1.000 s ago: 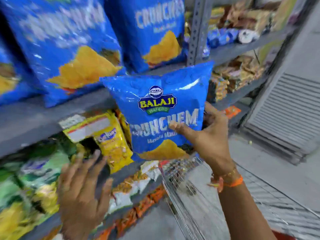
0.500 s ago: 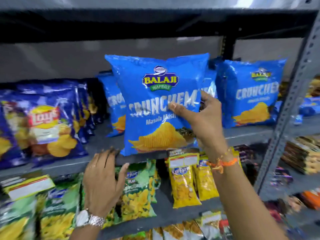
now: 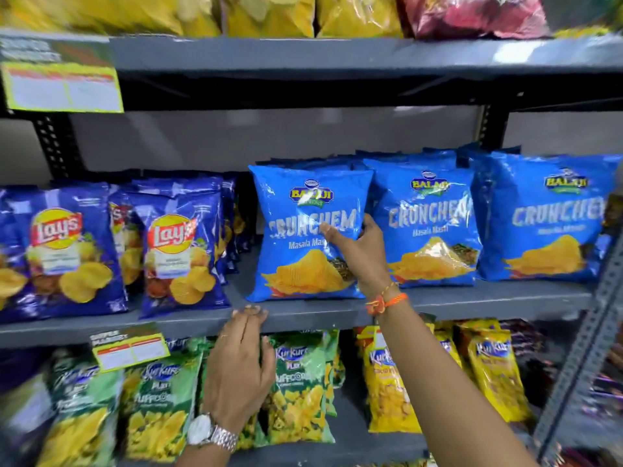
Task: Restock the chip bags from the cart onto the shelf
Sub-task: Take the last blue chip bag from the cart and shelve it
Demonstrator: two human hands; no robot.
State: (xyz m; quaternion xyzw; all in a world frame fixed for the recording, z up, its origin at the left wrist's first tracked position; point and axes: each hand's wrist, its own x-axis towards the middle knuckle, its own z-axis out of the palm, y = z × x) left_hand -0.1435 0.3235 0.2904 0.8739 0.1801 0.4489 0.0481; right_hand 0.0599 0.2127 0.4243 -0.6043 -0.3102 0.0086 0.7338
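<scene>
A blue Balaji Crunchem chip bag [image 3: 303, 237] stands upright on the grey middle shelf [image 3: 320, 313], left of two matching Crunchem bags [image 3: 428, 224]. My right hand [image 3: 354, 251] grips its right side, thumb across the front. My left hand [image 3: 239, 362] is flat and holds nothing, its fingertips resting on the shelf's front edge just below the bag. The cart is out of view.
Dark blue Lay's bags [image 3: 178, 251] fill the shelf's left part. Green and yellow Kurkure packs [image 3: 296, 385] hang on the shelf below. Yellow and red bags [image 3: 269, 15] sit on the top shelf. A grey upright post [image 3: 586, 338] stands at the right.
My right hand has carried the Crunchem bag up from beside the cart and set it on the middle shelf. My left hand rose to the shelf edge. The view swung toward the shelf.
</scene>
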